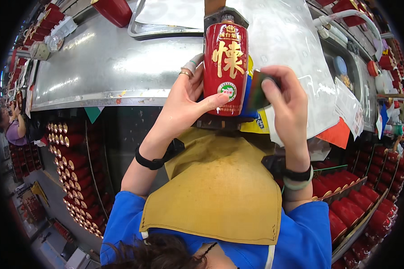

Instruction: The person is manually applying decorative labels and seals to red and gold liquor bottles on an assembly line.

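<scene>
A glossy red bottle (226, 67) with gold characters and a small green-and-white round emblem lies in a dark holder (211, 122), its neck pointing away from me. My left hand (188, 92) grips the bottle's left side, thumb across its lower front near the emblem; one finger has a pale wrap and another a ring. In my right hand (285, 92), pinched between thumb and fingers, is a flat dark pad (259, 91) with a greenish and reddish sheen. The pad stands close to the bottle's right side; whether they touch, I cannot tell. Blue and yellow material (257, 124) shows behind it.
A metal worktable (107, 67) stretches left, with a metal tray (141, 33) and another red bottle (113, 11) at its back. White sheets (292, 49) and an orange-red piece (334, 133) lie right. Racks of red bottles (76, 166) stand below left, with more red bottles (350, 208) below right.
</scene>
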Action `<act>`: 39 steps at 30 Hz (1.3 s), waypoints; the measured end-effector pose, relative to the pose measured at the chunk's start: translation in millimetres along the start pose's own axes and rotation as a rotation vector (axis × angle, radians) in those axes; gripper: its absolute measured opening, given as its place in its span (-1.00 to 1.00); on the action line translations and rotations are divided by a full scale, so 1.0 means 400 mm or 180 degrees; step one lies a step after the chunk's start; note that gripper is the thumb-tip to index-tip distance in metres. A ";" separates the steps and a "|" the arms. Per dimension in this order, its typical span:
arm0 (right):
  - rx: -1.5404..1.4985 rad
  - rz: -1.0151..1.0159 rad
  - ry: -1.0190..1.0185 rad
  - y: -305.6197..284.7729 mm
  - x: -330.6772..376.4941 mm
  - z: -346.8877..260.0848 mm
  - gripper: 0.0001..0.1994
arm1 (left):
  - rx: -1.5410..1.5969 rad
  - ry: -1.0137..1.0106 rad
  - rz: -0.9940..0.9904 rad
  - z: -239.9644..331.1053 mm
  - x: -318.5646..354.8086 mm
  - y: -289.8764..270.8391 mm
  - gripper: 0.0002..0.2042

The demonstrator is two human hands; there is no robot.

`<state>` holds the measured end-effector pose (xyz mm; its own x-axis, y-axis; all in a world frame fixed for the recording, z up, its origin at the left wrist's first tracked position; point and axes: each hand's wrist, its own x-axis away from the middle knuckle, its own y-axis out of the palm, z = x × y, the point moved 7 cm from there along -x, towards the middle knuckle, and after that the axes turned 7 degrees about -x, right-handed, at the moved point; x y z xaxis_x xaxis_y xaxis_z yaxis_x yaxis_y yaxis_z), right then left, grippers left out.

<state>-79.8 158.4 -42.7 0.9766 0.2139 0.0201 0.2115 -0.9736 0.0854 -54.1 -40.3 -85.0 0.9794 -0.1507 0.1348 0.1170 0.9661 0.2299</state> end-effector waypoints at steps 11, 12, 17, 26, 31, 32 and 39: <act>0.0288 -0.0190 0.0113 0.057 0.158 0.072 -0.78 | -0.0366 0.0078 -0.0068 -0.009 0.002 0.003 0.05; 0.0259 -0.0166 0.0120 0.055 0.157 0.073 -0.78 | -0.0367 0.0080 -0.0072 -0.008 0.001 0.003 0.04; 0.0338 -0.0153 0.0077 0.057 0.152 0.074 -0.78 | -0.0399 0.0167 -0.0070 -0.005 0.000 0.004 0.04; 0.0517 -0.0078 0.0144 0.051 0.153 0.086 -0.79 | -0.0421 0.0124 -0.0065 -0.009 0.001 0.004 0.03; 0.0373 -0.0084 0.0088 0.053 0.147 0.084 -0.80 | -0.0396 0.0127 -0.0057 -0.009 0.002 0.004 0.03; 0.0411 -0.0112 0.0024 0.055 0.146 0.084 -0.80 | -0.0410 0.0138 -0.0073 -0.009 0.002 0.005 0.03; 0.0288 -0.0069 0.0160 0.056 0.155 0.093 -0.81 | -0.0405 0.0130 -0.0055 -0.008 0.002 0.006 0.04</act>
<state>-13.2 147.0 -76.4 0.9691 0.2366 0.0693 0.2374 -0.9714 -0.0038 -52.7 -37.3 -87.4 0.9826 -0.1614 0.0918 0.1513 0.9826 0.1075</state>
